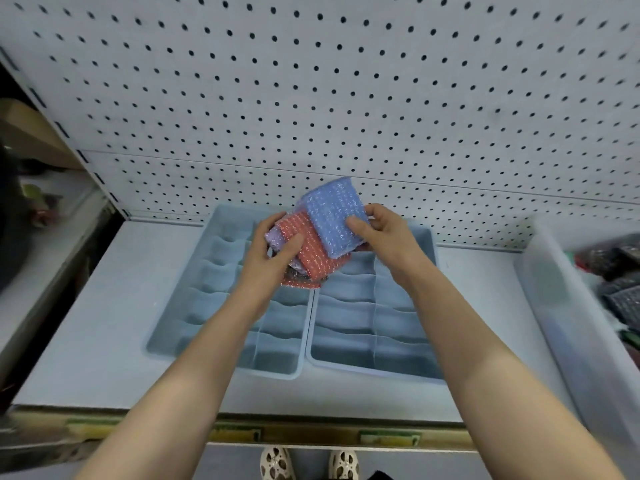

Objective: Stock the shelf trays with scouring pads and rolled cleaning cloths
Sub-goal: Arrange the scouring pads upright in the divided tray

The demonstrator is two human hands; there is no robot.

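i see my left hand (277, 245) gripping a fanned stack of glittery scouring pads, a red pad (313, 251) on top of a lilac one, while my right hand (382, 230) pinches the blue pad (334, 214) at the stack's upper end, all held above the far edge of the shelf (104, 341). below them two pale blue divided trays (304, 341) sit side by side mid-shelf, their visible compartments bare, and a clear bin (568, 327) at the shelf's right edge holds dark packaged goods.

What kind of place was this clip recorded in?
Probably a shop aisle being stocked: a white pegboard back panel, a shelf with label strips along its front edge, and divided trays for goods.
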